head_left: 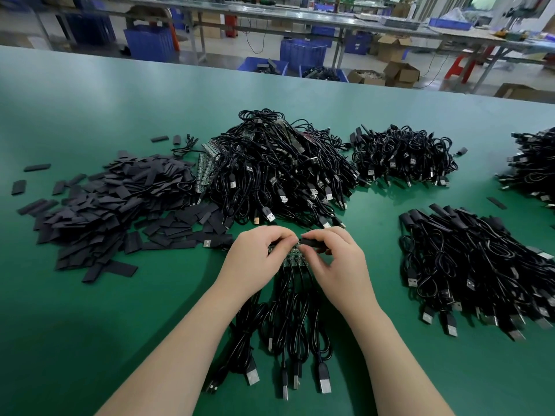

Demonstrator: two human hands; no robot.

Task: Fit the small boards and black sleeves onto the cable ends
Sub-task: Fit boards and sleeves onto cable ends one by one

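— Near the front of the green matte worktable (90,325), what are the two hands busy with?

— Both meet over a row of small green circuit boards (290,257) that lies on the mat. The left hand (258,261) has its fingers curled down onto the left part of that row, pinching it. The right hand (336,259) pinches a short black flat sleeve (312,242) between thumb and fingertips, right at the top edge of the boards, touching them.

— And the cables?

— A bunch of black USB cables (285,325) runs from the boards toward the person, between the two forearms, with the silver plugs fanned out at the near end.

— Where are the spare sleeves?

— To the left: a broad loose heap of black flat sleeves (105,205), with a few strays scattered beyond its edges.

— Anything behind the hands?

— A tall tangled pile of black USB cables (279,169) sits just beyond them, touching the sleeve heap on its left side; strips of green boards (204,169) show at that seam. Further right is a smaller cable pile (402,157), apart from the big one.

— And on the right?

— A laid-out stack of cables with black sleeved ends (468,265), its plugs pointing toward the near edge. One more dark cable pile (534,163) is cut off by the right border. Beyond the table, blue plastic crates (303,52) and cardboard boxes (401,73) stand on the floor.
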